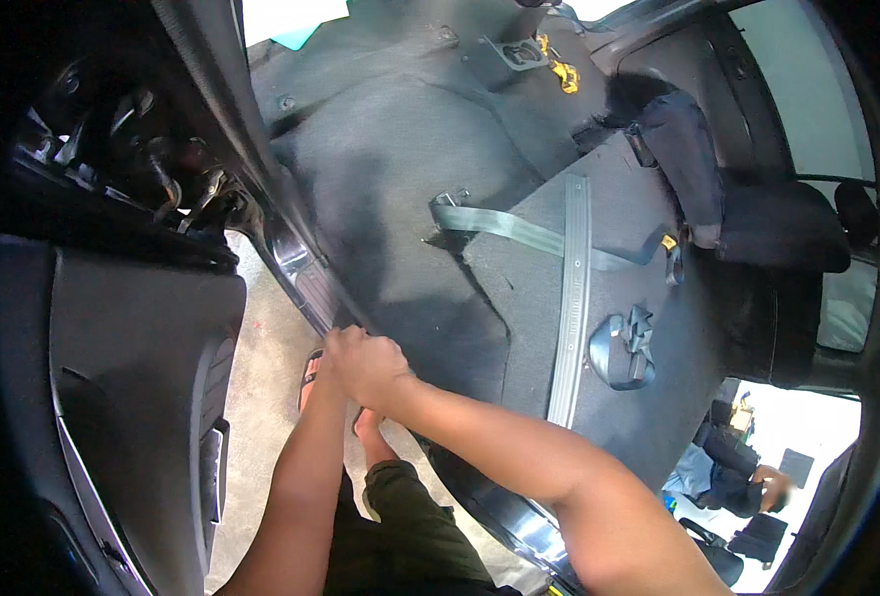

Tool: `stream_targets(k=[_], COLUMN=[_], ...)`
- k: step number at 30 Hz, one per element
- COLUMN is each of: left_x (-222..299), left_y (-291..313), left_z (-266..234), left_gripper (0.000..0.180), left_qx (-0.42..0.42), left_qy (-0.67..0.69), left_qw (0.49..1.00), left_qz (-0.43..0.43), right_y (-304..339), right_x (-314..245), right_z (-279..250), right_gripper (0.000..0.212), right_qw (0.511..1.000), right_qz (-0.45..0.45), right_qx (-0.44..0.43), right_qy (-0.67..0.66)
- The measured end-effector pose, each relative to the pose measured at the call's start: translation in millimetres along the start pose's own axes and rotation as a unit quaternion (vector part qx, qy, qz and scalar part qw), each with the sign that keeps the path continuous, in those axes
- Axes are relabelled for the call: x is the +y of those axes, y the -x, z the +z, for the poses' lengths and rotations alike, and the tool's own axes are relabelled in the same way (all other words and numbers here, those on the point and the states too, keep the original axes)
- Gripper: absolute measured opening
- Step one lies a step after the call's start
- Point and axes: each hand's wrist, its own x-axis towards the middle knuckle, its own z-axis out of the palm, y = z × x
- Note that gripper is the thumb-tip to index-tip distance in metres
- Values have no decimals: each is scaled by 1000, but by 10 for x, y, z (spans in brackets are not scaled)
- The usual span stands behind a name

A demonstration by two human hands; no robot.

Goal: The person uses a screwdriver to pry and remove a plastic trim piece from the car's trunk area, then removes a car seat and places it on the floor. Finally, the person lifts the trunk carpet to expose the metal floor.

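A ribbed car sill plate edges the grey floor carpet; at its near end, left hand and right hand clench together, what they grasp hidden; beyond lie belt webbing and a metal rail, its marks unreadable

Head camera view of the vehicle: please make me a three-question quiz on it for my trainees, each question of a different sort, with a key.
1. True or false: the left hand and the right hand are close together, near the door sill.
2. Choose one. The belt that crosses the line of the long pale strip is: A) bright red; B) grey-green; C) orange.
3. Fill in the blank: the open door stands toward the ____ side of the picture.

Key: 1. True. 2. B. 3. Left.
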Motion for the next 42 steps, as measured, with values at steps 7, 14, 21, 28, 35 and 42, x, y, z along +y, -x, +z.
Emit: stream_targets(k=[7,14,21,28,35,42], left_x=[97,191,250,279,288,328], left_y=[-91,-215,-272,-294,-319,-263], left_z=[-63,-85,-87,-59,-71,-91], left_gripper=[33,33,33,33,32,32], left_qx=[-65,-96,-106,-118,-121,-129], left_qy=[338,466,506,535,548,571], left_qw=[907,812,778,754,742,726], left_qz=[-241,-338,-357,-362,-365,-362], right_y=[-33,-168,-26,-2,-52,-22], right_x=[237,47,254,152,173,282], right_z=[32,-4,-138,-199,-107,146], right_gripper=[31,46,42,39,32,38], right_qw=[942,998,940,998,977,978], right_qz=[-289,-7,-271,-32,-145,-156], right_qx=[137,-7,142,-7,79,114], right_qy=[96,58,151,56,132,82])
